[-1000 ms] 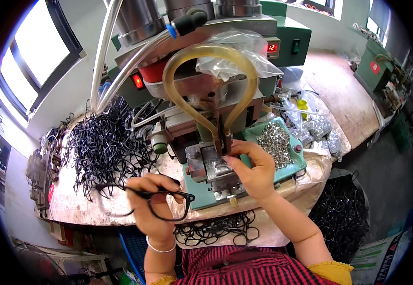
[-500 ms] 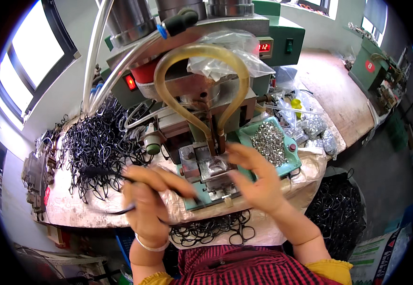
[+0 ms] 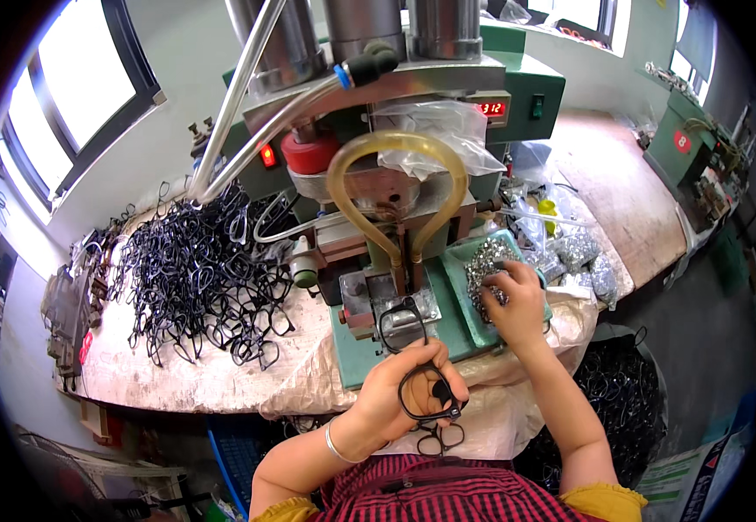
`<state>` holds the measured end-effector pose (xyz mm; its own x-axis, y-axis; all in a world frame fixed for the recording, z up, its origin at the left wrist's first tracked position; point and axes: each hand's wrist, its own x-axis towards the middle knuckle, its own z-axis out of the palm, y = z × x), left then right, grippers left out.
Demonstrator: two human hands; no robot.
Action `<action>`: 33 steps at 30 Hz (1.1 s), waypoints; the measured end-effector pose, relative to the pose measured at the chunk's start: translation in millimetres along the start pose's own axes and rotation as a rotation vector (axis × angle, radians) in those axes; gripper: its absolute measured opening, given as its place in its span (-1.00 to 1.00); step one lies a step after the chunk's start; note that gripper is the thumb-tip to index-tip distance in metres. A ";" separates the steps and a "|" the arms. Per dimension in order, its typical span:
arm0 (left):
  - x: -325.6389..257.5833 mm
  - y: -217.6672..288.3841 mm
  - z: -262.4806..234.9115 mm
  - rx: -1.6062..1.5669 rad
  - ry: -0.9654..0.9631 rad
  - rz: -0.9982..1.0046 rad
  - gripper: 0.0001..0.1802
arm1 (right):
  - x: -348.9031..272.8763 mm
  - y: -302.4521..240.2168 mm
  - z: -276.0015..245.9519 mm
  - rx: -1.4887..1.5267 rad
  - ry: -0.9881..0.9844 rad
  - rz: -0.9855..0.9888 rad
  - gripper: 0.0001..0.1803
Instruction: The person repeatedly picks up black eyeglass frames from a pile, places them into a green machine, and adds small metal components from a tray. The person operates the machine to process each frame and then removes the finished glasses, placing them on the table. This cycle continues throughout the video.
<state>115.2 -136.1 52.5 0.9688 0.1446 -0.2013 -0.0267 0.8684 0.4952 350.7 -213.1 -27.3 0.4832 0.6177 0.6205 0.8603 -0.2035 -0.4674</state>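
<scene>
My left hand is closed around a black plastic eyeglass frame, in front of the press. One rim of the frame reaches up over the metal fixture, below the two ends of a yellowish hose; whether it touches the fixture I cannot tell. My right hand reaches into a green tray of small shiny metal parts. Its bent fingers are down at the parts, and any piece between the fingertips is too small to make out.
A large heap of black eyeglass frames covers the table at the left. Bags of metal parts lie beyond the tray. More frames lie near my lap, and a sack of dark frames stands at the lower right.
My left hand has moved right from beside the heap to the front of the press, bringing the eyeglass frame. My right hand has gone from the fixture to the tray. The view has shifted slightly.
</scene>
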 end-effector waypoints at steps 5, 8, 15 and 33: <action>2.1 0.1 -14.9 0.103 -0.014 -0.009 -0.69 | 25.5 -1.8 20.3 -0.164 -0.084 -0.271 -0.94; -39.3 -10.2 -23.8 0.224 -0.006 0.080 -0.62 | 30.7 22.2 9.8 -0.025 0.031 -0.053 -0.89; -115.5 10.1 -116.0 0.635 1.061 0.837 -0.82 | 10.2 20.7 -3.6 -0.147 -0.029 0.045 -0.79; -86.9 150.5 -237.6 2.488 1.096 0.453 -0.85 | -23.0 18.8 -13.2 0.817 0.167 0.662 -0.86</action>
<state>-31.5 94.7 -56.3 0.6366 0.6825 0.3591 0.7414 -0.6698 -0.0414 357.9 -241.2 -42.1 0.8843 0.4463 0.1374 0.0780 0.1491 -0.9857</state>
